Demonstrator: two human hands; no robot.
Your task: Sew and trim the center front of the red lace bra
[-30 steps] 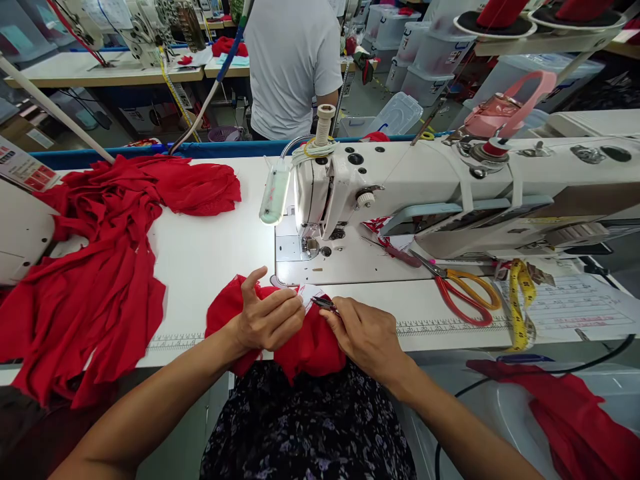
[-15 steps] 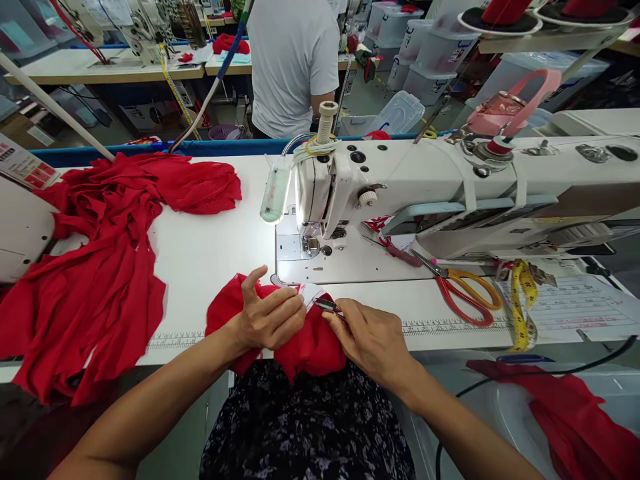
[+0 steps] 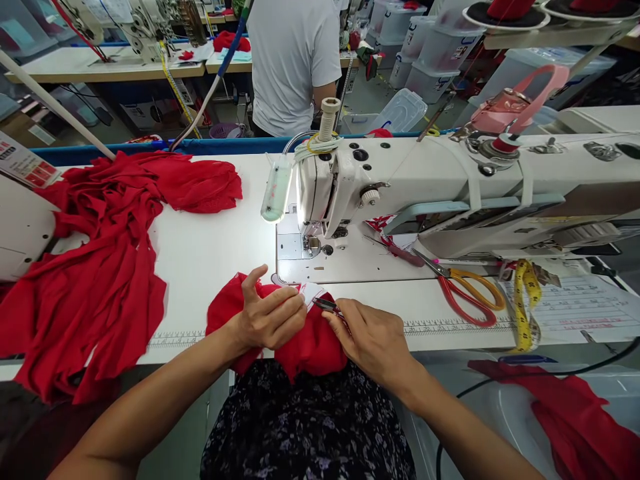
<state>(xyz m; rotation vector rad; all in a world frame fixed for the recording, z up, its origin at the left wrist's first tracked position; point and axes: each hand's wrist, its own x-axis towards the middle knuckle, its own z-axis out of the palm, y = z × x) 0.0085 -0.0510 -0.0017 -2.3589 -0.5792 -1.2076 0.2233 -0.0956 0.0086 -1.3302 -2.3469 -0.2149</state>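
Bunched red fabric (image 3: 313, 343) lies at the table's front edge, partly over my lap. My left hand (image 3: 274, 313) grips it, index finger raised, beside a small white piece (image 3: 310, 293) on the fabric. In my right hand (image 3: 370, 333) are small dark snips (image 3: 325, 304), closed round by the fingers, with their tips at the white piece. Just beyond my hands stands a white sewing machine (image 3: 380, 173), its presser foot (image 3: 313, 245) over the metal plate.
A large heap of red fabric (image 3: 110, 247) covers the left side. Orange-handled scissors (image 3: 473, 293), a yellow tape measure (image 3: 524, 307) and a written sheet (image 3: 585, 303) lie to the right. A person in a grey shirt (image 3: 295, 67) stands beyond the table.
The view has shifted very slightly. The snips' blades look a little closer to the white piece; my hands have barely moved.
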